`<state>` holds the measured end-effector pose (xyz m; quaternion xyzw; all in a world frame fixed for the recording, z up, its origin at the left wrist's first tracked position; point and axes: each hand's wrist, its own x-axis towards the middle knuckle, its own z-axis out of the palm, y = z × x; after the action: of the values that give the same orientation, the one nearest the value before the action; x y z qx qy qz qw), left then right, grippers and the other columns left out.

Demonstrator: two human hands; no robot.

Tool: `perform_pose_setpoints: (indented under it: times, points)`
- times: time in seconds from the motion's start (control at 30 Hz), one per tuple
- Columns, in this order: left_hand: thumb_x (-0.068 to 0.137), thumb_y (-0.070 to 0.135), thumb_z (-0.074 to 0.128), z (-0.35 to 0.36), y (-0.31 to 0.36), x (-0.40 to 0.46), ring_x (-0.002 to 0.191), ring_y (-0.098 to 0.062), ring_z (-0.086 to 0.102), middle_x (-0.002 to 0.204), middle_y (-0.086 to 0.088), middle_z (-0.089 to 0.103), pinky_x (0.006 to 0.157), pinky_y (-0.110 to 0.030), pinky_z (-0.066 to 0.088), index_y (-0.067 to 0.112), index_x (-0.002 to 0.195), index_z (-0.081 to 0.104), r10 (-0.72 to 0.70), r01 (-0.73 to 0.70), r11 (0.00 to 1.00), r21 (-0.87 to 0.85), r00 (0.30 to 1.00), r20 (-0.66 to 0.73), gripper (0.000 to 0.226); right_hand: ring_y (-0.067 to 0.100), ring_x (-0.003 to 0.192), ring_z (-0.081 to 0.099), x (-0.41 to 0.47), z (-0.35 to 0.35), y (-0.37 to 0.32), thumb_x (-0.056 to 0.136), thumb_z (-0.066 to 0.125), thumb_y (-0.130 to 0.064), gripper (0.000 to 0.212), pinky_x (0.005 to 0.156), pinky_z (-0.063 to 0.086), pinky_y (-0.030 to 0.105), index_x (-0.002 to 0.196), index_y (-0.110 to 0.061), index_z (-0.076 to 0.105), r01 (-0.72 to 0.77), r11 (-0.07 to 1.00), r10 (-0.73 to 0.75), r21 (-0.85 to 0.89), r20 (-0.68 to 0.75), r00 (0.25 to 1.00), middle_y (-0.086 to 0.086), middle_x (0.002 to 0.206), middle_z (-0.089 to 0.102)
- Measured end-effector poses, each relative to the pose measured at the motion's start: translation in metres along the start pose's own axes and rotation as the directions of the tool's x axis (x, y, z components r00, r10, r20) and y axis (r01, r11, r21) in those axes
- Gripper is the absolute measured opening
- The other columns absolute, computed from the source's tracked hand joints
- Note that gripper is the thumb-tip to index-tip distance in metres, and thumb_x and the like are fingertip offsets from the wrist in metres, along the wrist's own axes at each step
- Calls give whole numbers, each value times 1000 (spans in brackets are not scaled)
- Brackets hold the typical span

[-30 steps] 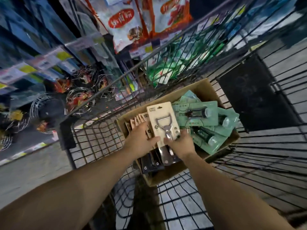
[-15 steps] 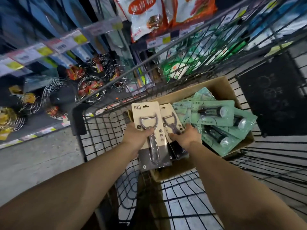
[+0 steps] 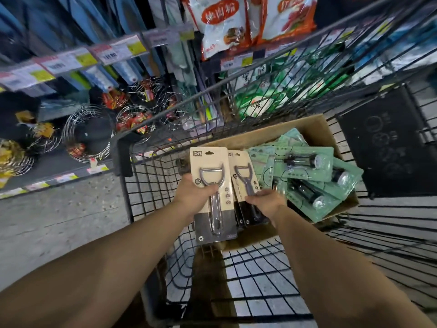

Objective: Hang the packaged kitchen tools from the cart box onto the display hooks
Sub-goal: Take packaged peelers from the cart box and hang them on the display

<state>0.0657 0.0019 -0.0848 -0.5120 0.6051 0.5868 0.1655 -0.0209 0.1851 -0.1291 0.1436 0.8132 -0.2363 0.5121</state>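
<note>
Both forearms are extending forward and downward from the bottom corners of the view, converging over a wire shopping cart (image 3: 151,200). The left hand (image 3: 197,194) is gripping a beige-carded peeler package (image 3: 212,185) at mid-height, fingers curling round its left edge and thumb lying across the front over the tool's neck; the card is standing roughly upright, lifted clear of the box and just left of it in the view. The right hand (image 3: 267,202) is pinching a second peeler package (image 3: 244,183) near its lower half, thumb on the front face, with at least one further card's dark lower edge showing directly behind it; how many cards the right hand is holding cannot be told. The two hands are working apart, near each other but not touching, and the two front cards are sitting side by side with edges close. A cardboard box (image 3: 314,129) is resting in the cart basket, and a loose heap of green-carded tool packages (image 3: 305,162) is lying in its right portion, overlapping at varied angles. Beyond the cart's far rail, shelf price tags (image 3: 113,52) are running along a display, wire whisks (image 3: 87,133) are hanging below them, and orange-and-white food bags (image 3: 222,22) are hanging above.
</note>
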Motion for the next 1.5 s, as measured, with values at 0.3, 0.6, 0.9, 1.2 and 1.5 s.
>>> perform_pose_setpoints:
  times: [0.3,0.6,0.9,1.2,1.5]
  points:
    - [85,23,78,-22,-21,0,98,-19,59,113,-2,64,82,-28,44,15,118,51,43,-44,997,59,999,18,44,30,111,58,-16,31,-3,72,83,-37,91,94,48,36,143,-5,37,-44,992,47,120,-17,999,14,131,56]
    - [85,24,77,-46,-8,-9,102,-19,59,116,-1,63,69,-22,42,13,127,50,57,-57,998,16,998,3,51,26,100,61,-53,29,-18,73,83,-26,63,90,54,43,115,-7,41,209,960,-178,189,-170,969,8,108,59]
    - [84,31,78,-109,37,-60,111,-24,58,126,-5,60,87,-30,47,6,134,50,210,-215,972,-90,976,-64,63,21,105,64,-155,40,-78,64,85,-36,65,93,52,43,116,-16,51,461,867,-396,188,-299,868,0,113,67]
    - [72,35,84,-324,22,-151,103,-23,66,113,-5,70,92,-39,55,8,113,62,420,-478,845,-241,870,-257,54,22,106,63,-303,177,-191,52,84,-59,92,91,53,48,124,-14,49,727,687,-670,0,-388,633,2,118,65]
    - [92,29,69,-611,-34,-257,123,-22,49,143,-2,48,87,-29,39,13,150,31,429,-683,673,-283,672,-603,70,26,128,46,-478,393,-341,75,82,-39,86,99,37,30,140,-7,36,927,374,-914,-32,-184,362,8,136,49]
